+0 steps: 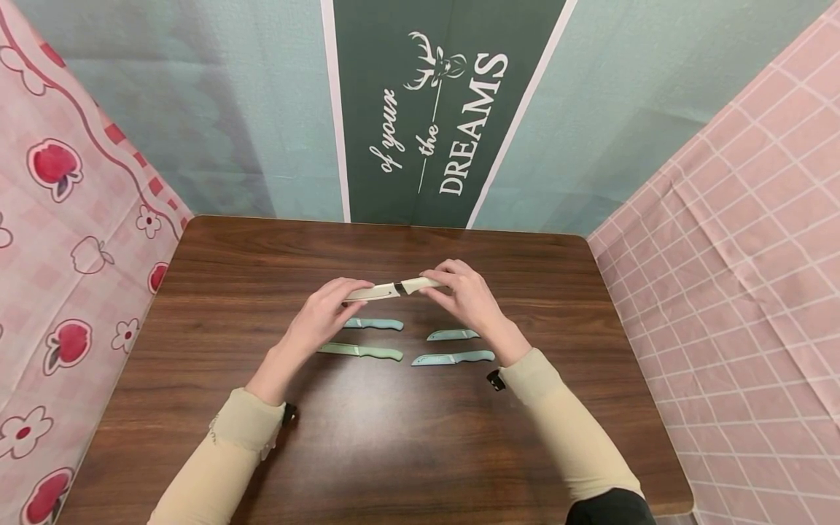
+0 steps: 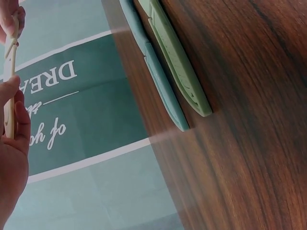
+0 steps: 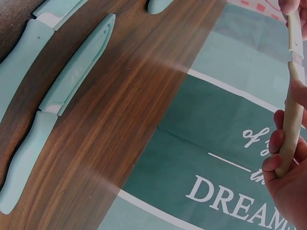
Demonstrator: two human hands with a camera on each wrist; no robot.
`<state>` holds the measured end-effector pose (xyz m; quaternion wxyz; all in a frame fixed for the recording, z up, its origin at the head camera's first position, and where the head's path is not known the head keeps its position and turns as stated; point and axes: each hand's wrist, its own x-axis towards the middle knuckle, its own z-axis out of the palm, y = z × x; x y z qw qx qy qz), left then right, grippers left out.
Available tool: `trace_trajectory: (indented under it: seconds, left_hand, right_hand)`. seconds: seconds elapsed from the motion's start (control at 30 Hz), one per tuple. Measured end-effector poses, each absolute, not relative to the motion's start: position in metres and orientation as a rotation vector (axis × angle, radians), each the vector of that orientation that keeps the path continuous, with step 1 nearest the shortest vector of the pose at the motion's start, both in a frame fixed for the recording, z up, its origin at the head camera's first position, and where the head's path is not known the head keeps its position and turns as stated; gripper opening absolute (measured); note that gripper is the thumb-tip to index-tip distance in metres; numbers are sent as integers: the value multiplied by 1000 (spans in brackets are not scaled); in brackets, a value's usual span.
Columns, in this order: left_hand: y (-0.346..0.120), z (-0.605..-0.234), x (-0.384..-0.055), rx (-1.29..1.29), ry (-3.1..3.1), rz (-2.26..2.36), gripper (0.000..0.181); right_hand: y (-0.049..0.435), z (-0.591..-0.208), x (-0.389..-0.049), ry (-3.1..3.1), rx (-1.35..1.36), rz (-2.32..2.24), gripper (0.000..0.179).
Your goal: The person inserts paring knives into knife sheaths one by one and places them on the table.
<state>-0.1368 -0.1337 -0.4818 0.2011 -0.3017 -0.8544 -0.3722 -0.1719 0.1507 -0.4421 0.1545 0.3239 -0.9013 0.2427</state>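
A cream knife is held up over the table, its handle [image 1: 418, 284] to the right and its sheath [image 1: 377, 292] to the left. My left hand [image 1: 324, 313] pinches the sheath between thumb and fingers. The fingers of my right hand [image 1: 469, 295] curl round the handle, as the right wrist view also shows. A short stretch of blade [image 3: 297, 56] shows between handle and sheath. Below my left hand lie a sheathed blue knife [image 1: 380, 324] and a sheathed green knife [image 1: 367, 352], each partly hidden by that hand or wrist in the head view.
Two sheathed light blue knives lie below my right hand, the farther one [image 1: 454, 335] partly covered by the wrist, the nearer one [image 1: 453, 359] in full sight. The brown wooden table [image 1: 380, 452] meets a printed cloth [image 1: 282, 146] at the back and pink cloths at both sides.
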Motion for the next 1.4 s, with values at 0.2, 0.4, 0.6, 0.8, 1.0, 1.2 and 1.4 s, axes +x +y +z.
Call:
trace_trajectory:
  seconds: [0.2,0.4,0.6,0.8,1.0,1.2,1.4]
  left_hand:
    - [-132,-480,-137,-845,-2349,-1048,36]
    - [-132,-480,-137,-843,-2346,-1046,38]
    - [-131,-479,-138,-854,-2346,-1050,35]
    - [-127,-477,-140,-855,-2370,-1060,35]
    - [-125,-477,-140,-829,-2375,-1058,34]
    - [-123,-481,-140,-818,-2377,-1068,35]
    - [-123,-488,-141,-815,-2405,-1082,34]
  right_hand:
    - [151,-440,-172,-2563,928,697,26]
    - [150,-441,-173,-2571,926,697,26]
    - [150,-436,-173,-2587,923,684,25]
    - [148,-436,-173,-2594,938,664,27]
    - [147,-435,-173,-2593,929,657,27]
    - [148,-437,-173,-2617,928,640,27]
    - [146,-441,-174,-2642,945,629,26]
